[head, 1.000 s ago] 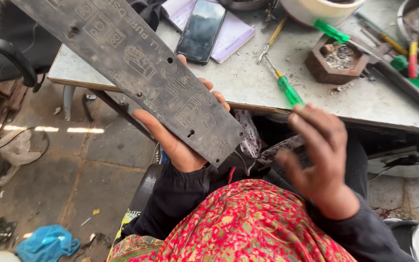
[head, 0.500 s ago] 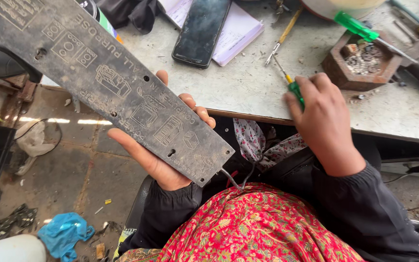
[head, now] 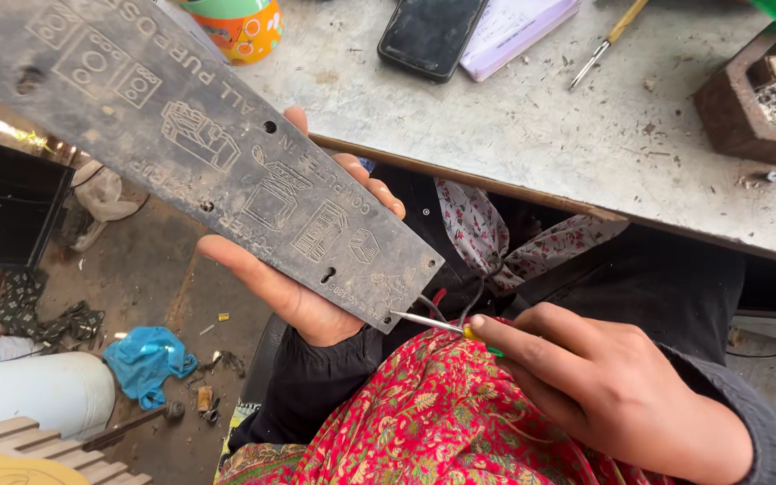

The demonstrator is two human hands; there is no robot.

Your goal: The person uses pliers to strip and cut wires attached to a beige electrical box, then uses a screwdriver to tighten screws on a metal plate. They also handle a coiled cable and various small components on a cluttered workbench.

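Two hands (head: 460, 350), panel (head: 199, 153), screwdriver (head: 442, 325)

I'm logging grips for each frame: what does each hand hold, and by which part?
The left hand holds the long grey panel from beneath, near its lower end. The right hand grips a screwdriver by its handle.

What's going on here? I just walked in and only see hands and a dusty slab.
A person's left hand holds up a long grey dusty plastic panel with embossed pictures, underside showing. Their right hand grips a thin metal-shafted screwdriver, its tip at the panel's lower corner. A black phone lies on the grey worktable behind.
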